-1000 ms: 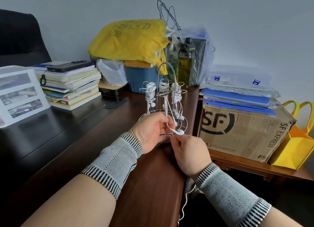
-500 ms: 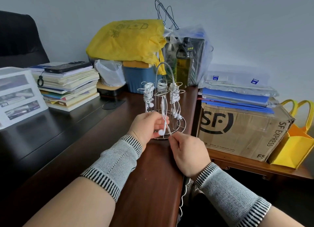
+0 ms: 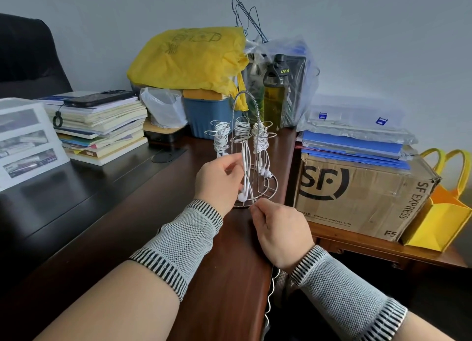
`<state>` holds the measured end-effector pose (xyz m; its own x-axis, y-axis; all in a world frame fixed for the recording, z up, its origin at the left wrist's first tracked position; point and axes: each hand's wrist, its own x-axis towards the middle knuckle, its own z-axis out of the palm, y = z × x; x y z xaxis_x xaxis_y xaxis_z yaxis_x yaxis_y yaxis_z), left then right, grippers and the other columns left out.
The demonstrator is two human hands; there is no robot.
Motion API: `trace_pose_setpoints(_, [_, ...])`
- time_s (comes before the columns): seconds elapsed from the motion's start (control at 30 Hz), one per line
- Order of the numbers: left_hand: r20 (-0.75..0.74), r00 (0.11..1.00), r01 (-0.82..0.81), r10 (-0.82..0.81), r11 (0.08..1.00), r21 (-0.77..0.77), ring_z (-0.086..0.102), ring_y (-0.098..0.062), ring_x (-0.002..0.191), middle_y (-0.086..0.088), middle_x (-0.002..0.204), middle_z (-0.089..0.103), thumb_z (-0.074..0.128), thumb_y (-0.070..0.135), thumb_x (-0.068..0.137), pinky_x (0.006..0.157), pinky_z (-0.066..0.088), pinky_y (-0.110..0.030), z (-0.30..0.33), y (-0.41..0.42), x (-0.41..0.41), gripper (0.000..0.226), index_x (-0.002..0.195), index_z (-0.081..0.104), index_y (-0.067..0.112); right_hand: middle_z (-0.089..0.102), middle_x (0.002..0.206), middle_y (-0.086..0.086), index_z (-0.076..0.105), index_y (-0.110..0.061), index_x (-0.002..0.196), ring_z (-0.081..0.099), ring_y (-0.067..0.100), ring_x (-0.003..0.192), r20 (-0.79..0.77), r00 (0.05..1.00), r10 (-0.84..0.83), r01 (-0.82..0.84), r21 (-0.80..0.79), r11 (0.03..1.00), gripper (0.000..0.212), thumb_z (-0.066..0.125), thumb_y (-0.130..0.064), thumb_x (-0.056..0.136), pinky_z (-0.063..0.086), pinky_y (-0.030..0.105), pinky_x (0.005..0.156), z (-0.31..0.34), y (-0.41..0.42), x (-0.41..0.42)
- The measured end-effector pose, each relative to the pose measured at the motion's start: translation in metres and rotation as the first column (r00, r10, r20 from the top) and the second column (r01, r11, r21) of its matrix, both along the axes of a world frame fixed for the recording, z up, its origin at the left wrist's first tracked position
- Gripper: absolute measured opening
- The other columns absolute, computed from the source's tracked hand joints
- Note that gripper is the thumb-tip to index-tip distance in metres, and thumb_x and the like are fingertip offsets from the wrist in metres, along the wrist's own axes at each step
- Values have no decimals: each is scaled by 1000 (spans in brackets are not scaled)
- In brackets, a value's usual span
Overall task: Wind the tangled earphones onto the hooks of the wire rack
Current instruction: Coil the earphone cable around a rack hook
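A silver wire rack (image 3: 265, 187) with an arched handle stands on the dark wooden desk (image 3: 107, 213). White earphone cable (image 3: 242, 128) is wound in bundles round three of its upper hooks, and earbuds (image 3: 264, 172) dangle inside the frame. My left hand (image 3: 219, 179) is at the rack's left side, fingers curled round a hanging white cord with an earbud (image 3: 242, 197) at its lower end. My right hand (image 3: 278, 228) pinches a thin cord at the rack's base. More cord (image 3: 270, 289) trails down past the desk edge below my right wrist.
A book stack (image 3: 102, 128) with a phone on top lies at the left, beside white drawers (image 3: 23, 141). Behind the rack stand a blue tub (image 3: 204, 115), a yellow bag (image 3: 189, 59) and a bottle (image 3: 275, 92). A cardboard box (image 3: 357, 195) under blue folders sits right.
My left hand has risen along the rack's left side with the cord, and the earbud now hangs lower by the base. My right hand stays pinching cord at the base.
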<state>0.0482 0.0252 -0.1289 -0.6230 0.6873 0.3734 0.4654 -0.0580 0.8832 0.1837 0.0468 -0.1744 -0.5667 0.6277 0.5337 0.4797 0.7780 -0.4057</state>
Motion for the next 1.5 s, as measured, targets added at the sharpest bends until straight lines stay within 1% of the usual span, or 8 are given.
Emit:
trace_pose_setpoints(0.17, [0,999,-43,43,999,14,67,-4,61,21,78,70,76,26,82,70,60,-31,0,7,4,10,87,73,34,46,61,-9,41,-25,70,57,26,61,4,1000,0,0,10,1000,27,32,-40,90,45,36,55,0,-1,0])
trace_pose_setpoints(0.4, [74,996,-55,52,998,34,71,-26,64,3,71,72,70,19,84,62,59,-50,-4,10,-3,13,78,73,30,49,62,-5,41,-22,69,54,25,60,-33,999,33,-33,5,999,27,35,-36,91,46,39,56,1,-4,2])
trace_pose_setpoints(0.67, [442,855,244,-272,962,120,62,-13,65,-3,75,74,50,-1,93,52,44,-20,5,-2,4,20,87,66,10,55,65,-2,40,-24,70,57,27,65,8,1000,21,-21,-11,1000,26,32,-39,90,46,38,58,3,-3,0])
trace_pose_setpoints(0.8, [587,716,330,-379,924,195,64,-15,61,-11,74,72,36,0,91,50,42,-25,14,-8,10,31,85,66,4,44,60,-8,36,-24,67,57,27,64,35,999,-9,10,-13,1000,30,38,-36,94,42,34,57,2,-1,-2])
trace_pose_setpoints(0.97, [599,691,389,-405,906,164,61,-10,58,-4,68,70,38,7,93,60,38,-29,20,-10,11,29,88,66,8,45,61,-6,35,-23,67,57,28,66,67,997,-46,49,-40,998,33,41,-34,97,43,34,59,3,-2,-5])
trace_pose_setpoints(1.17, [663,606,449,-440,877,172,45,-11,57,4,56,50,57,7,74,55,28,-28,21,-9,7,15,87,64,7,40,56,-5,32,-22,63,45,25,60,55,992,-115,121,-124,985,38,41,-31,98,40,34,58,5,0,-4])
trace_pose_setpoints(1.37, [668,610,453,-426,879,147,59,-14,70,2,58,56,58,1,83,61,46,-28,19,-8,7,10,83,60,11,48,57,-3,43,-19,66,53,27,60,-51,989,-138,128,-171,977,31,44,-23,97,42,35,58,5,0,0])
trace_pose_setpoints(1.5, [529,744,453,-407,890,47,65,-10,79,5,77,71,55,13,96,72,50,-27,11,-9,4,14,91,67,16,59,59,0,56,-11,64,54,19,59,-176,963,-203,150,-274,950,31,48,-18,93,39,32,59,10,5,5])
